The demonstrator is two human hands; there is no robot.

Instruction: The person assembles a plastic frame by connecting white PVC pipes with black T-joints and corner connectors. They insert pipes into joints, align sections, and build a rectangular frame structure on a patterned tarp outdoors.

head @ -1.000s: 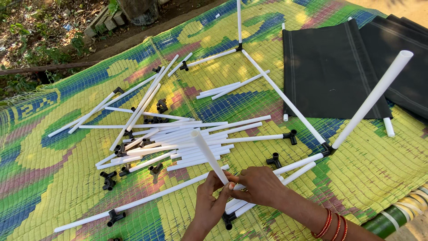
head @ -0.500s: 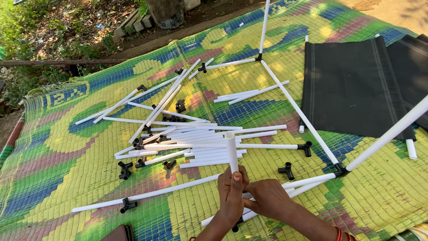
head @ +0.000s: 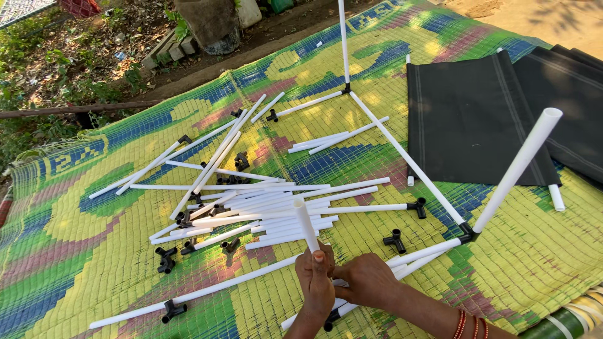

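Gripping a short white plastic pipe [head: 306, 225] upright, my left hand [head: 316, 282] is clenched around its lower end, just in front of the pile of white pipes [head: 276, 210]. My right hand [head: 366, 279] presses against the left, fingers curled at the pipe's base, above the woven green and yellow mat [head: 94, 251].

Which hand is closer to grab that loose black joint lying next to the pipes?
Probably the right hand. The loose black joint lies just up and to its right, while the left hand is wrapped around the upright pipe and sits farther away.
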